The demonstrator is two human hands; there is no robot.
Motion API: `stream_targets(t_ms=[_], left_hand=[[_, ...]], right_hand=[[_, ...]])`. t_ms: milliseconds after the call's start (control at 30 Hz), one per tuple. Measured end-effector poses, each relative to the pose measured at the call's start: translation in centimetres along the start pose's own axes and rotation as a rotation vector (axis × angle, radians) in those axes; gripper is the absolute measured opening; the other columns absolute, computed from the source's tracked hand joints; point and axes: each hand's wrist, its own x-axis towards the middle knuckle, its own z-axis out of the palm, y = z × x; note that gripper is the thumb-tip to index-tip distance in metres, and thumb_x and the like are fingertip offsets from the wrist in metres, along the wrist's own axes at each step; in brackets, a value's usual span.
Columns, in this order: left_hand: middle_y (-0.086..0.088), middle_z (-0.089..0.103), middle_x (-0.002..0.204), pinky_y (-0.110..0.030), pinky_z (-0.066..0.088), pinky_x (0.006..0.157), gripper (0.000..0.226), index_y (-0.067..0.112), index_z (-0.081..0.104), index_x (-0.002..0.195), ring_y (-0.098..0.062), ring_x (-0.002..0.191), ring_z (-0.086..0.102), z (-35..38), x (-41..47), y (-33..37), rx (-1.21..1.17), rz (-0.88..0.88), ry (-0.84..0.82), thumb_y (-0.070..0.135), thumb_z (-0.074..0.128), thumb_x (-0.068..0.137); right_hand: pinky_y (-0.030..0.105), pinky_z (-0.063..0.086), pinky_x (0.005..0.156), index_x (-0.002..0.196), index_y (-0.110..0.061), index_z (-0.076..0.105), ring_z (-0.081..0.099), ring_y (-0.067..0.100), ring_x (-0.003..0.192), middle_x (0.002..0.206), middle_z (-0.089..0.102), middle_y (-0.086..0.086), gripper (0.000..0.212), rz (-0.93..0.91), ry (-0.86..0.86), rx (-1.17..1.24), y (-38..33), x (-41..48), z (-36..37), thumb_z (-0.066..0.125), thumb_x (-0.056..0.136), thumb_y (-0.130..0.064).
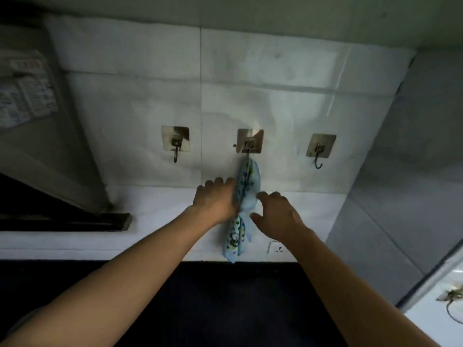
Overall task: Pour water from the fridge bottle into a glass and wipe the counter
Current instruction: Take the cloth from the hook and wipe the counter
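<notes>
printed cloth (246, 186), glossy wall tiles (275, 101)

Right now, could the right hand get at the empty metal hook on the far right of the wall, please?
Probably yes: the right hand is open beside the patterned blue cloth, and nothing stands between it and that hook.

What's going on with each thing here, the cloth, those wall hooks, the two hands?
Cloth: hanging from the middle hook, bunched lengthwise.
Middle hook: carrying the cloth.
Left hook: bare.
Right hook: bare.
Left hand: closed around the cloth's middle.
Right hand: open, fingers spread, close beside the cloth; contact unclear.
Wall socket: nothing plugged in.
</notes>
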Motion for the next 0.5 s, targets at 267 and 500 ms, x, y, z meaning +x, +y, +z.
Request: stream_targets(t_ms=[267,500], left_hand=[[-0.004,0.067,0.123,-0.041,0.056,0.087,0.03,0.023,0.061,0.122,-0.026,0.107,0.066,-0.3,6.4,2.1,-0.276,-0.082,0.114,0.034,0.055,0.095],[-0.004,0.071,0.105,-0.027,0.048,0.079,0.017,0.016,0.066,0.1,-0.02,0.096,0.066,0.5,6.5,2.2,-0.57,-0.056,0.084,0.02,0.05,0.099]], right_hand=[[0.039,0.049,0.088,0.128,-0.006,0.051,0.06,0.037,0.109,0.115,0.061,0.02,0.047,0.032,0.134,0.242,0.0,6.2,-1.7,0.055,0.097,-0.041],[0.027,0.032,0.064,0.081,-0.013,0.043,0.063,0.034,0.085,0.083,0.061,0.014,0.017,0.052,0.229,0.353,0.3,7.0,-0.5,0.051,0.096,-0.014]])
